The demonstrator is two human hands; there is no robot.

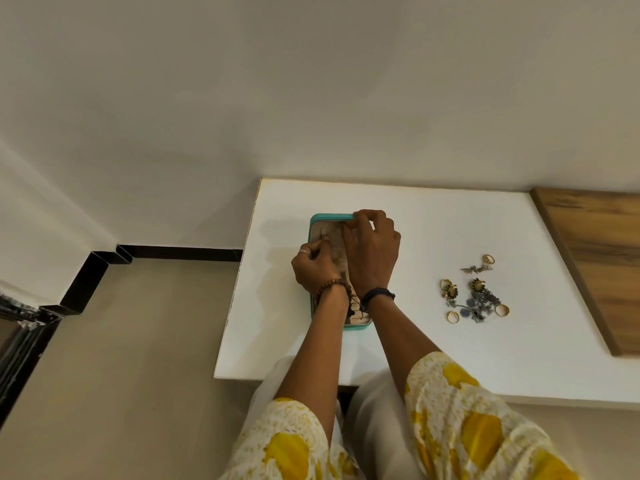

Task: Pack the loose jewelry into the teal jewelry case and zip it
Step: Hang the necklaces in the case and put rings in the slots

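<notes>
Floor [138, 341]: beige, left of the worktop, with a black skirting strip [180, 252] along the wall foot.
Worktop [398, 358]: white, set against the wall.
Teal jewelry case [329, 218]: lies open on the worktop's left part, long side running away from the person; pale lining shows inside, mostly hidden under both hands.
Left hand [313, 271]: over the case's left edge, fingers curled, pinching a small thin piece at their tips; what the piece is cannot be told. A beaded bracelet [334, 285] sits on the wrist.
Right hand [372, 252]: over the case's far half, fingers bent down onto the far rim and lining; whether they grip anything cannot be told. A dark band [379, 293] circles the wrist.
Loose jewelry [474, 296]: a small heap of gold rings and blue-grey flower pieces on the worktop, well right of the case.
Wooden panel [595, 258]: at the worktop's right edge.
</notes>
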